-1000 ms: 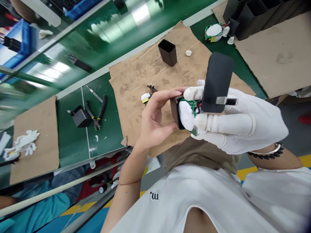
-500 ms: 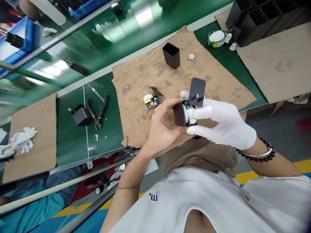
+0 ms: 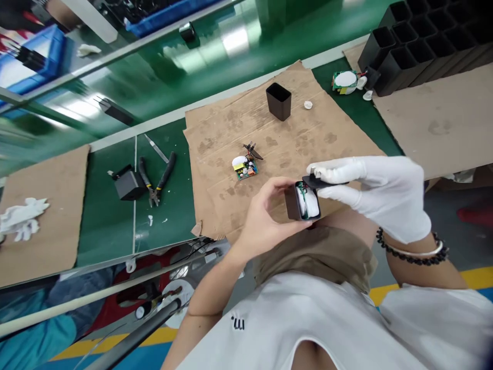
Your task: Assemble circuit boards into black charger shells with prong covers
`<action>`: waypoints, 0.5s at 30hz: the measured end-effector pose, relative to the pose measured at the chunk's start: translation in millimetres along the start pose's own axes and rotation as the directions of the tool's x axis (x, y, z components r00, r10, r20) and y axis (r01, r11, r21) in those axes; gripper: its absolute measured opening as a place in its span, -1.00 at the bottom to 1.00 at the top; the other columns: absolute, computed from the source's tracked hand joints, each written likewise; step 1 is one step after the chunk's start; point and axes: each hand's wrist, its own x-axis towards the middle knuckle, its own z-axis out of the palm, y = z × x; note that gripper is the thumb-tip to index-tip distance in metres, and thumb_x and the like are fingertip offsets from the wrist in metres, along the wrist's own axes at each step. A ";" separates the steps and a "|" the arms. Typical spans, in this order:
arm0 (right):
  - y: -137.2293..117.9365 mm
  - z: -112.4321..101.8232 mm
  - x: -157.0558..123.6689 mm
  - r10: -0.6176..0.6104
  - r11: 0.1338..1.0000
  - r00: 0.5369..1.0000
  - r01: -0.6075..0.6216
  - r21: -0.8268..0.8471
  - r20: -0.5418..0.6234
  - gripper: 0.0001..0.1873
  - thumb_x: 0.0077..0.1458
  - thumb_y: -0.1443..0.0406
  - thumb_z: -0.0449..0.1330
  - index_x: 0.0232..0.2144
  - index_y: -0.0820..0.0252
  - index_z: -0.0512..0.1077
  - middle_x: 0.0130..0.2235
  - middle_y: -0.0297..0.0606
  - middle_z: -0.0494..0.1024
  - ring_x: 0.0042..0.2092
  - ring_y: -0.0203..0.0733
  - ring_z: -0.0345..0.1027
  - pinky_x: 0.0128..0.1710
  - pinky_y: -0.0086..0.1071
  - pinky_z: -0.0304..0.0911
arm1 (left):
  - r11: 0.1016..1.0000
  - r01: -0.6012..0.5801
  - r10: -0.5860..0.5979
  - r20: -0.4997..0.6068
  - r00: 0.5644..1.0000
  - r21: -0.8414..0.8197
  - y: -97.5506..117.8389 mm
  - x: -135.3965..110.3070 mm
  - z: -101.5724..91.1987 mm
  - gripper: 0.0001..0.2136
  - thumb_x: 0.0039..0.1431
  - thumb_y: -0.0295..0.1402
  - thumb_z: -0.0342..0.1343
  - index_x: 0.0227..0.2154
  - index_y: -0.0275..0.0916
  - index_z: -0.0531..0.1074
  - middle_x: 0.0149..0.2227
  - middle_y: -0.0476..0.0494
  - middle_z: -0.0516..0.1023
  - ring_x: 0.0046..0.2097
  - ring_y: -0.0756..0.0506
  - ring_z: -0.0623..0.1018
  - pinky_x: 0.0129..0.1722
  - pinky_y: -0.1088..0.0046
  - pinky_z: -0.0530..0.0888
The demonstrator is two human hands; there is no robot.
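Bare fingers of my left hand [image 3: 265, 218] wrap round a black plastic case [image 3: 293, 203], whose open end faces right. Inside it sits a green circuit board with white filler [image 3: 308, 200]. My gloved right hand [image 3: 379, 192] pinches a black plug cover [image 3: 319, 182] by its edges at the top of that opening, tilted nearly edge-on. On the cardboard [image 3: 215, 195] beyond my hands lie a bare circuit board [image 3: 245, 167] wired to another black plug cover [image 3: 253, 150], an empty black case [image 3: 279, 102] standing upright, and a small white lump [image 3: 308, 105].
Pliers [image 3: 156, 180], tweezers [image 3: 156, 148] and a black adapter [image 3: 130, 183] lie on the green bench at left. Several black cases [image 3: 408, 64] stand at upper right beside another circuit board [image 3: 345, 81]. White gloves [image 3: 23, 218] rest on the far-left cardboard. A person in teal sits at lower left.
My right hand has drawn its fingers out of the case and now grips the plug cover, turned from face-up to nearly edge-on. The case has shifted slightly right and nearer me.
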 end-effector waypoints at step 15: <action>-11.2 66.4 -23.4 -0.020 0.624 0.999 -0.012 -0.781 -0.032 -0.76 0.30 0.35 0.22 -0.01 0.18 0.59 0.10 -0.05 0.62 -0.05 0.01 0.65 -0.10 -0.26 0.61 | 0.809 -0.076 0.345 -0.366 0.864 0.582 -40.5 -5.9 40.3 -0.56 0.25 -0.49 0.11 0.18 -0.15 0.30 0.10 -0.21 0.62 0.15 -0.17 0.61 0.40 0.01 0.33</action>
